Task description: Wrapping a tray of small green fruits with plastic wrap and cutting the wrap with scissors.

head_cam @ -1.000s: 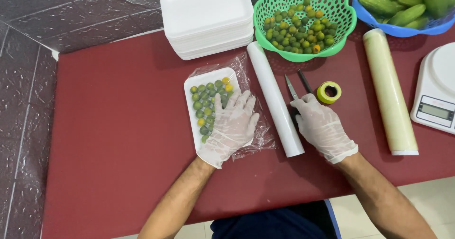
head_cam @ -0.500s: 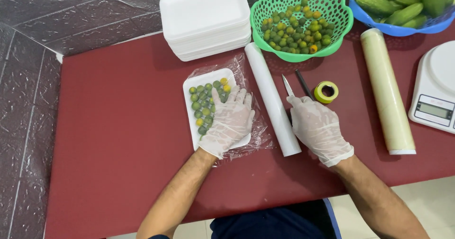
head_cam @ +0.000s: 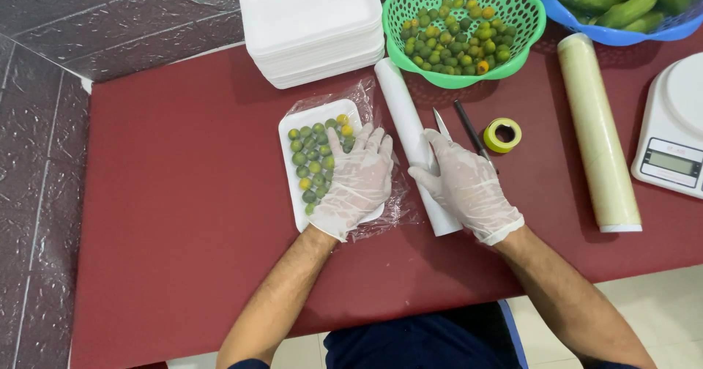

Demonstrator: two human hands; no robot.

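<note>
While clear film already lies over the white foam tray (head_cam: pixel 293 165) of small green and yellow fruits (head_cam: pixel 313 165) on the red bench (head_cam: pixel 168 193), the gloved left hand (head_cam: pixel 356 182) presses flat on it, fingers spread; the gloved right hand (head_cam: pixel 469 189) curls over the white film roll (head_cam: pixel 404 109) just beside. By appearances the tray is filled and covered; cutting and tucking the film seem left.
</note>
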